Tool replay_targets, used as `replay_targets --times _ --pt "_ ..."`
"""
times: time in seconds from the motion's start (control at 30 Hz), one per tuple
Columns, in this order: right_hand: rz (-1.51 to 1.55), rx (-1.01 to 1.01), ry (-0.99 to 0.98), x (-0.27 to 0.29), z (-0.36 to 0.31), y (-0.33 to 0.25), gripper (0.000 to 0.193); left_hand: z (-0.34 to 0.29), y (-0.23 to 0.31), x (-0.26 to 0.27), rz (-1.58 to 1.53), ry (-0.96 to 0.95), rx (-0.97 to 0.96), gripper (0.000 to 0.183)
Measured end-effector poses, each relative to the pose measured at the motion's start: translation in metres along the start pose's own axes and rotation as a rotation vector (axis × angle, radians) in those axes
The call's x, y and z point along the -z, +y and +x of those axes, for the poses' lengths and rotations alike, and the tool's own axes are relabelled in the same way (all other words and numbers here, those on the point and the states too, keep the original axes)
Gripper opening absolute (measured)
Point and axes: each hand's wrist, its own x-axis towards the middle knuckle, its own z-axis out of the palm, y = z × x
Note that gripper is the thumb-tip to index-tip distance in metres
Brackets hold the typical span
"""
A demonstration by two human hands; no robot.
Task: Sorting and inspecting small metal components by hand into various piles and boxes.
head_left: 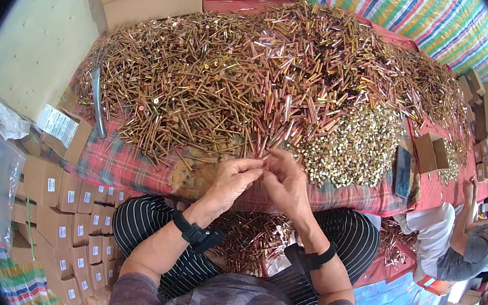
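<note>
A: What are the hands doing?
B: The left hand (233, 180) and right hand (288, 187) meet at the fingertips, thumbs and forefingers pinching what looks like a slim piece (264, 161). The fingers hide most of it, so its kind can't be told.
A: Where is that piece?
B: Over the near side of the counter (108, 158), at the near end of the copper-coloured sleeves (287, 112).
A: Which step would that be?
B: Probably joining small parts by hand, judging by the heaps: bolts (184, 91) to the left, sleeves straight ahead, nuts (356, 147) to the right.
A: And the next move?
B: It seems to call for one hand to steady the piece while the other seats or turns its mate; which does which, the view doesn't settle.
A: And farther out?
B: A curved metal strip (98, 103) lies left of the bolts. Right of the nuts is a dark slab (402, 172), near an open box (430, 153). Cartons (64, 225) are stacked near left; a co-worker (467, 250) sits at the right.
</note>
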Motion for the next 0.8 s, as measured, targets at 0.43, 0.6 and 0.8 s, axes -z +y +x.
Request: replay_targets --times 0.43,0.6,0.8 --pt "0.540 -0.141 0.221 0.003 -0.001 -0.003 0.033 0.002 0.000 -0.008 -0.239 -0.054 0.034 0.014" --pt "0.604 -0.186 0.245 -0.001 -0.008 0.008 0.032 0.003 0.000 -0.009 -0.232 -0.068 0.021 0.014" --pt "0.303 -0.122 0.096 -0.012 -0.017 0.015 0.012 0.003 -0.007 -0.004 -0.247 0.027 0.088 0.013"
